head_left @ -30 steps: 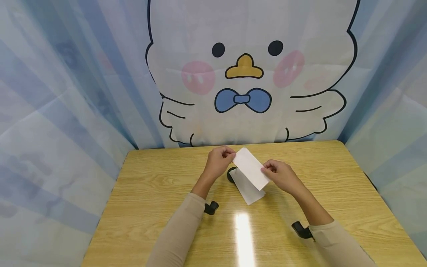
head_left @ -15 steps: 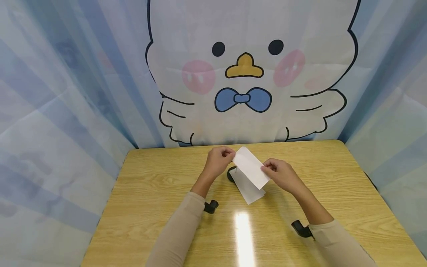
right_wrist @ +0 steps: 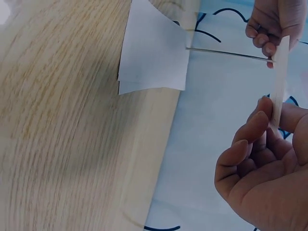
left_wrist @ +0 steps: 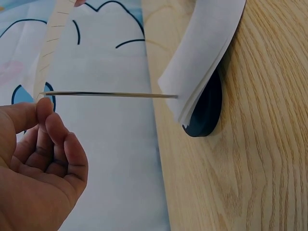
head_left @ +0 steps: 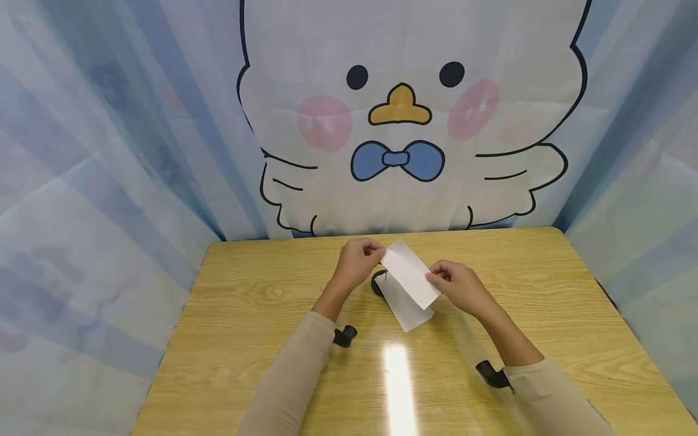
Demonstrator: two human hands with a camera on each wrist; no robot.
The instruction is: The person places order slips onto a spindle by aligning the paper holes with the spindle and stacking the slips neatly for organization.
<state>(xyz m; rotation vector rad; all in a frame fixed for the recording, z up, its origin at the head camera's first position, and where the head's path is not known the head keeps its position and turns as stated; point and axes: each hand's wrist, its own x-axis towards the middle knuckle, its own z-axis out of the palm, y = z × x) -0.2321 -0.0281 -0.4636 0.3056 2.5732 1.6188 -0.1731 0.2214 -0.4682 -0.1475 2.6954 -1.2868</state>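
Note:
A white paper slip [head_left: 410,275] is held up by both hands above a bill spike. My left hand [head_left: 355,263] pinches its far left corner between thumb and index finger, right by the tip of the thin metal spike [left_wrist: 110,94]. On the slip's right edge, my right hand [head_left: 458,287] pinches it with thumb and fingertips. Several other white papers [left_wrist: 202,53] are pierced low on the spike, resting over its round black base [left_wrist: 208,108]. Whether the tip has gone through the held slip is hard to tell, though the two meet in the right wrist view.
The wooden table [head_left: 262,290] extends around the spike, its far edge close behind it. A curtain [head_left: 305,200] with a cartoon bird hangs beyond that edge. Black camera mounts [head_left: 345,336] stick out from both forearms near the sleeve cuffs.

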